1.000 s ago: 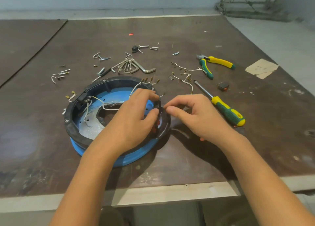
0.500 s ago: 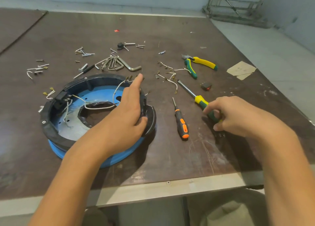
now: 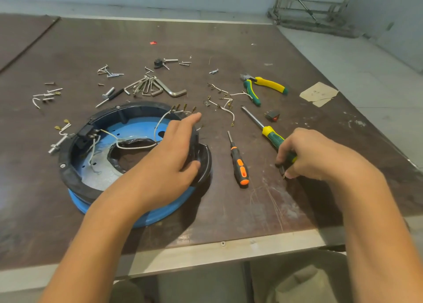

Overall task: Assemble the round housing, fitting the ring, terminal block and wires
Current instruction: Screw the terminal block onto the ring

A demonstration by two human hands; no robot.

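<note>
We log: housing (image 3: pixel 128 128) on counter (image 3: pixel 229 211), L hand (image 3: pixel 169 156) flat, pressing black ring (image 3: pixel 68 172) — R hand (image 3: pixel 320 154) curled on green screwdriver (image 3: pixel 271 136) handle. Risk — if L lifts, ring springs off, pinches wires (image 3: pixel 132 146).

Dark brown desk (image 3: pixel 229 39), surface scuffed. Hex keys (image 3: pixel 155 88) are bunched at the far centre. Yellow-and-green pliers (image 3: pixel 263 87) lie to their right. A cardboard scrap (image 3: pixel 318 94) sits near the right edge. An orange-and-black screwdriver (image 3: pixel 238 160) lies beside a green-and-yellow screwdriver (image 3: pixel 267 131). A metal frame (image 3: pixel 309 7) stands on the floor beyond.
</note>
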